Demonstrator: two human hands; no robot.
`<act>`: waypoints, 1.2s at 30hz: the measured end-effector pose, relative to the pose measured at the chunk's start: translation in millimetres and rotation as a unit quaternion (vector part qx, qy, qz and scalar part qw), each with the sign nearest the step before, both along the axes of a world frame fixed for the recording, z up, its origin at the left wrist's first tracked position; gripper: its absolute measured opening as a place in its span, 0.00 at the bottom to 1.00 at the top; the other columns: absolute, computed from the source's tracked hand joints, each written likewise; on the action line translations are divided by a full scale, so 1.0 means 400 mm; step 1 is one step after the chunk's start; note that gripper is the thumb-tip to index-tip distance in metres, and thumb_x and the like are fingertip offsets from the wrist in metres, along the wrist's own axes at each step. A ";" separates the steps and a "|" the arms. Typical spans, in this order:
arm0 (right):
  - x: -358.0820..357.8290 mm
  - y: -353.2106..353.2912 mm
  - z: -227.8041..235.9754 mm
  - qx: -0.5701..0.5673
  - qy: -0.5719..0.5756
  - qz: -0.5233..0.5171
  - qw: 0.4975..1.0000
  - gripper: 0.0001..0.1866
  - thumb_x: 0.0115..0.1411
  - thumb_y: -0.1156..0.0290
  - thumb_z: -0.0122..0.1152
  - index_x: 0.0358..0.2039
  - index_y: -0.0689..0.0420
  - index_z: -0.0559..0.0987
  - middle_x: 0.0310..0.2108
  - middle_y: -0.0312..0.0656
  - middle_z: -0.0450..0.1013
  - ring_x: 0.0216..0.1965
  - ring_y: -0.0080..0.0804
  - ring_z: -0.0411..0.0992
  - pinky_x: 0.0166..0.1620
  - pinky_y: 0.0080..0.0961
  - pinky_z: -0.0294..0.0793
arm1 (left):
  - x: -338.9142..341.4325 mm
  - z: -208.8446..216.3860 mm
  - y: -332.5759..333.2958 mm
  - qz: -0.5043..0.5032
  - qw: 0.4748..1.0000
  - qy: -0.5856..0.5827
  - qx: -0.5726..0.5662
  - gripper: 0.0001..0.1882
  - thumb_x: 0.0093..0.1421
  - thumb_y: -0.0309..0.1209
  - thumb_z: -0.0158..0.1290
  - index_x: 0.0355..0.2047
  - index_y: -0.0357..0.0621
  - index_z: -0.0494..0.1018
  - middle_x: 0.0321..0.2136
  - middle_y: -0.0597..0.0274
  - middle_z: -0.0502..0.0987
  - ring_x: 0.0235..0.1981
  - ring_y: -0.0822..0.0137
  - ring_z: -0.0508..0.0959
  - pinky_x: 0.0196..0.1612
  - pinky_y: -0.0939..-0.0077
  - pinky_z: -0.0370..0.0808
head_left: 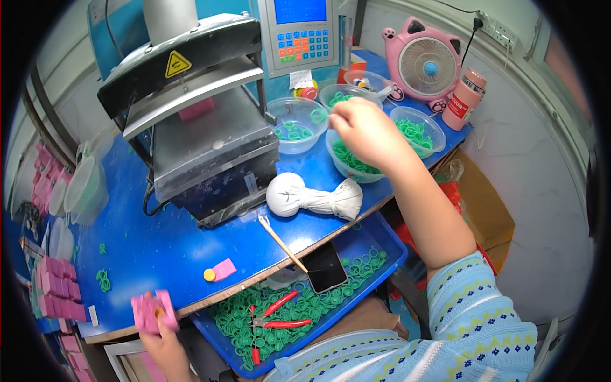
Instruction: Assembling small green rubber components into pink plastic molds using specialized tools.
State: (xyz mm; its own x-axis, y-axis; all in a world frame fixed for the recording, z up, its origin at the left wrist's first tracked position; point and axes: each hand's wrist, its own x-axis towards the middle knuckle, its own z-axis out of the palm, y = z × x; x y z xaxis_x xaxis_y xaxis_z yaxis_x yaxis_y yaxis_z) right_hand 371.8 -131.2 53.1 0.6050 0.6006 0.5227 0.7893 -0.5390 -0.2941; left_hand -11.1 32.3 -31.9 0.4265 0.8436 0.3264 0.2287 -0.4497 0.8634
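Note:
My left hand (164,349) grips a pink block (153,311) with a hollow in its face, close to the front left edge of the blue table. My right hand (366,130) is raised over the plastic bowls with its fingers pinched together. A green ring (318,116) shows at those fingertips. Left of the hand, a clear bowl (298,145) has some green rings in it. Partly under the hand is a fuller bowl of green rings (351,158). Another bowl of green rings (414,130) stands to its right, and one (340,94) behind.
A heavy press (213,140) fills the back left, a control panel (300,48) beside it. On the table lie a white cloth bundle (312,197), a brush (282,242) and a pink piece (224,270). Below, a blue tray (396,251) holds green rings, red-handled pliers (280,315) and a phone (324,267).

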 end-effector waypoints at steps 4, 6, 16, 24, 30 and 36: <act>0.025 0.059 0.026 -0.128 0.024 0.007 0.991 0.13 0.56 0.65 0.49 0.32 0.60 0.78 0.35 0.51 0.72 0.41 0.47 0.70 0.45 0.39 0.68 | 0.002 0.051 -0.077 -0.026 0.977 -0.100 -0.185 0.16 0.55 0.21 0.49 0.45 0.32 0.65 0.43 0.53 0.69 0.43 0.65 0.71 0.48 0.75 0.67; 0.039 0.076 0.030 -0.133 0.018 -0.004 0.991 0.13 0.56 0.64 0.50 0.32 0.60 0.78 0.34 0.51 0.72 0.41 0.47 0.70 0.44 0.40 0.68 | -0.001 0.054 -0.084 -0.049 0.972 -0.111 -0.202 0.18 0.52 0.21 0.56 0.44 0.33 0.65 0.48 0.46 0.68 0.48 0.61 0.70 0.53 0.70 0.67; -0.227 0.081 0.000 -0.082 -0.071 0.198 0.974 0.10 0.48 0.67 0.60 0.18 0.59 0.72 0.21 0.47 0.68 0.29 0.47 0.68 0.35 0.39 0.68 | 0.008 0.004 -0.124 -0.022 0.997 0.017 0.067 0.16 0.42 0.17 0.55 0.35 0.36 0.76 0.37 0.53 0.72 0.39 0.62 0.73 0.43 0.73 0.69; -0.431 0.166 -0.154 -0.163 -0.100 0.351 0.917 0.09 0.46 0.71 0.55 0.27 0.62 0.73 0.29 0.45 0.67 0.35 0.40 0.66 0.37 0.34 0.66 | 0.025 0.011 -0.151 -0.075 0.967 0.055 0.236 0.17 0.37 0.20 0.59 0.31 0.39 0.72 0.32 0.56 0.75 0.32 0.57 0.71 0.37 0.67 0.69; -0.440 0.188 -0.132 -0.105 0.100 0.392 0.909 0.07 0.48 0.75 0.58 0.27 0.63 0.71 0.27 0.47 0.71 0.31 0.45 0.71 0.34 0.38 0.69 | 0.003 -0.010 -0.133 -0.076 0.960 0.051 0.264 0.16 0.36 0.19 0.58 0.29 0.39 0.69 0.32 0.55 0.75 0.31 0.55 0.71 0.36 0.65 0.69; -0.477 0.108 -0.133 0.098 0.154 0.578 0.796 0.14 0.43 0.80 0.64 0.32 0.61 0.73 0.26 0.41 0.69 0.26 0.39 0.70 0.27 0.29 0.69 | -0.003 -0.019 -0.125 -0.070 0.957 0.064 0.273 0.17 0.36 0.20 0.60 0.29 0.40 0.68 0.29 0.57 0.74 0.30 0.57 0.72 0.35 0.68 0.69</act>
State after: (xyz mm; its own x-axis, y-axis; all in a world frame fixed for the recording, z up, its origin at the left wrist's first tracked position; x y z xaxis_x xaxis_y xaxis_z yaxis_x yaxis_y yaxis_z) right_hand 181.1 -88.0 -0.2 -0.1741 0.7745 0.6081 0.5986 0.5736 -0.5592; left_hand -12.5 -17.8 -39.3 0.5884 0.4939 0.6402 0.2209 -0.8598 0.4604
